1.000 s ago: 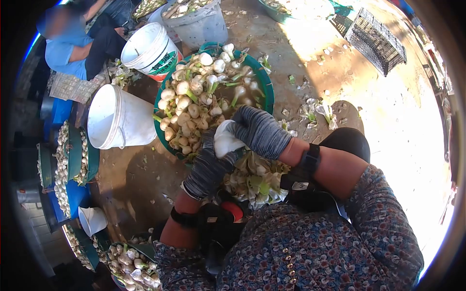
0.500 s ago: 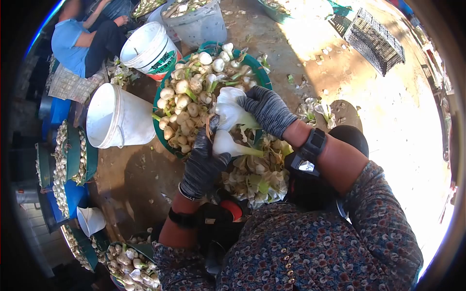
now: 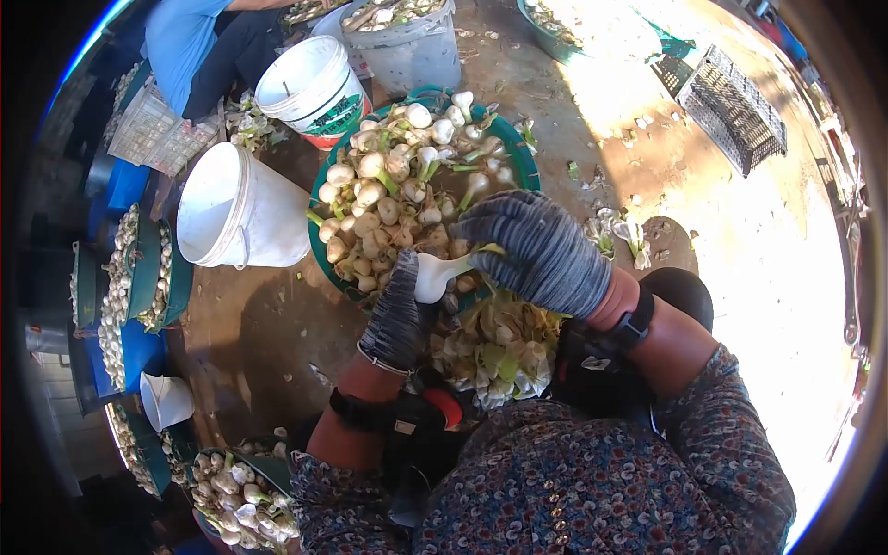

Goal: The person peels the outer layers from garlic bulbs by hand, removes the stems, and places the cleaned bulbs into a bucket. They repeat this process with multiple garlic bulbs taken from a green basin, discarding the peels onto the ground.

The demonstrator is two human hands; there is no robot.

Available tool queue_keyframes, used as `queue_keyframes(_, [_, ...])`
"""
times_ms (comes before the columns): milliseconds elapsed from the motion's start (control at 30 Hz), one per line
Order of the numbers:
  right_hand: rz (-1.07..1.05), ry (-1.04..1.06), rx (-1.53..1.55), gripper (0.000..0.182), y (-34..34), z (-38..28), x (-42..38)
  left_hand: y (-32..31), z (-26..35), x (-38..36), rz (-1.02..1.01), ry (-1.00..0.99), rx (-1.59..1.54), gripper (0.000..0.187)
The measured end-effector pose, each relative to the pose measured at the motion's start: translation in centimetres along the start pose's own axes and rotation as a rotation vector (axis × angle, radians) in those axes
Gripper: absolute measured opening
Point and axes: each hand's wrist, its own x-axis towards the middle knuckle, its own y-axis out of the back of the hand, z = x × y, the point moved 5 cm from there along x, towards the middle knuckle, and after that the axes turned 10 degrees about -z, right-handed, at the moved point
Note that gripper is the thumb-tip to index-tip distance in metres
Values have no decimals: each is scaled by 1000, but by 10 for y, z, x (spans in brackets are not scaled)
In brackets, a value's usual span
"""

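In a grey knit glove, my left hand (image 3: 396, 313) is closed round the base of a clean white garlic bulb (image 3: 433, 277). The bulb lies tilted, its stem toward the right. My right hand (image 3: 538, 248), gloved the same way, has its fingers curled onto the stem end, hiding the tip. Both hands are over the near edge of a green tub (image 3: 529, 168) heaped with garlic bulbs (image 3: 370, 194), several with green stems. Below the hands is a pile of peeled garlic skins (image 3: 499, 344).
A white bucket (image 3: 268, 215) stands left of the tub, a second white bucket (image 3: 310, 88) behind it. A grey bucket (image 3: 407, 55) holds garlic. A black crate (image 3: 735, 111) lies at far right. A person in a blue shirt (image 3: 180, 46) sits at upper left.
The large loose white skin between my hands has left my right hand. That hand has come down to the bulb's stem, and the view has shifted slightly.
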Motion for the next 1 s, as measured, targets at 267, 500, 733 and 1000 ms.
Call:
queue_keyframes(267, [-236,60,-233,18,-34,-13,-5,-20,-11,4,-139,-211,-264,51])
queue_keyframes(500, [-165,-492,391,15,-49,40,-12,-25,16,-11,62,-234,244,66])
queue_keyframes(733, [-448,-652,533,27,-70,71,-22,-36,28,-27,145,-589,735,70])
queue_keyframes(1000, [-1095,-185,515,44,-113,18,-46,8,47,-45,278,-596,-197,65])
